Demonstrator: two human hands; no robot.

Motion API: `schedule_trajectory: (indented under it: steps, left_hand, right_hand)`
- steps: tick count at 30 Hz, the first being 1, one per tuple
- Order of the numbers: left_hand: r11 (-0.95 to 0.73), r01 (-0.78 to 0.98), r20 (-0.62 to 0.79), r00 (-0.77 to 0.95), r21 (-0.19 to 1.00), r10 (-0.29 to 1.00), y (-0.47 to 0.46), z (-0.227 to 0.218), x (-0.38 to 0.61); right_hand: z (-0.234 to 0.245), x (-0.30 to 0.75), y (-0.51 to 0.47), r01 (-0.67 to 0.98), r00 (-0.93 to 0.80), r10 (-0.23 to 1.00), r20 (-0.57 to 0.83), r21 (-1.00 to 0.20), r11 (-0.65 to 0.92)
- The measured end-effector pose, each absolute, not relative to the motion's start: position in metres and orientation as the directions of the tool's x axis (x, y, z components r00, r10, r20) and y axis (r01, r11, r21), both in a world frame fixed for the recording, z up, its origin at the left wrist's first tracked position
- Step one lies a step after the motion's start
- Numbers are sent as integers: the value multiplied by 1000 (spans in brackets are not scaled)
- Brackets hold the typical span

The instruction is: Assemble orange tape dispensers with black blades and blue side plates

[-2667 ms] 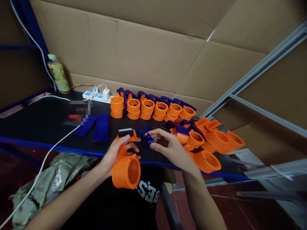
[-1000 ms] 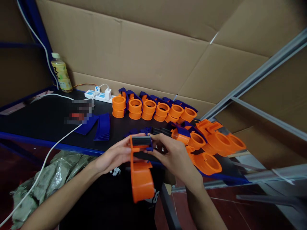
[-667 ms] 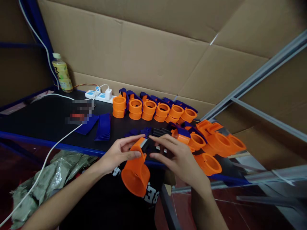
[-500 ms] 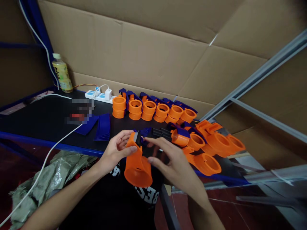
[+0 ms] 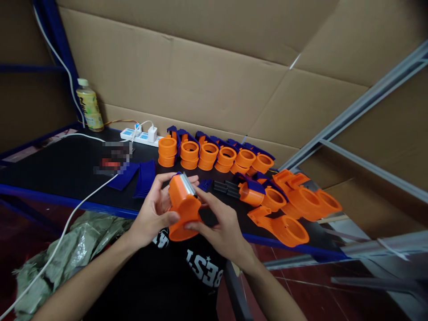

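Both hands hold one orange plastic tape dispenser [image 5: 182,206] above the near edge of the black table [image 5: 67,171]. My left hand [image 5: 152,209] grips its left side, fingers curled round the body. My right hand [image 5: 219,223] holds it from the right and below, thumb on the orange ring. A grey toothed blade piece [image 5: 187,183] sits at the dispenser's top end. Small dark blue and black parts [image 5: 227,187] lie on the table just behind my hands.
A row of finished orange-and-blue dispensers [image 5: 214,154] stands at the back; loose orange bodies [image 5: 301,200] lie at the right. Blue flat pieces [image 5: 143,176], a power strip [image 5: 140,136], a white cable [image 5: 83,198] and a bottle [image 5: 88,104] are at the left. Cardboard walls surround the table.
The dispenser has been turned in my hands and lifted closer. My right hand, earlier at its top end by the blade, now grips the ring from below.
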State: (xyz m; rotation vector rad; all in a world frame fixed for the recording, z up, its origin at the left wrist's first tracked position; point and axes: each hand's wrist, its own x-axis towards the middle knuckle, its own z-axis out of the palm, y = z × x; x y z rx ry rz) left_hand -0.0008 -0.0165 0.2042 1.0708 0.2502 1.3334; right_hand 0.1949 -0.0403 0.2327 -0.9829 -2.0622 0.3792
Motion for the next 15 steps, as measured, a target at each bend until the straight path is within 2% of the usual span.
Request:
schedule_trajectory:
  steps: [3,5,6,8,10,11,13,15]
  left_hand:
    - [-16,-670,368,387,742,845,-14,204,-5]
    - [32,-655,304,392,755,869,-13,205,-4]
    - [49,-664,269,369,746,890,-12,206,-3]
    - [58,-700,201,281,712,938,-12,211,-1]
    - [31,-729,141,173,684,975,-13,218,-2]
    - [38,-733,115,157,679,981,-14,221,-3]
    - [104,-728,68,203,678,977,-18,228,-7]
    - [170,-734,76,289,658,954,-24,233,-10]
  right_hand:
    - [234,191,-32,291,-410,754,513,-710,641]
    - [237,188,-27,259,-454,748,484,-732,631]
    - [239,185,-24,294,-444,749,491,-710,640]
    - [241,180,-11,399,-312,758,572,-645,651]
    - [242,173,9,439,-114,777,618,-671,598]
    - [242,169,21,428,-44,804,593,-716,552]
    - [239,157,48,430,-52,879,473,-784,447]
    - [234,143,69,549,-183,911,370,-730,407]
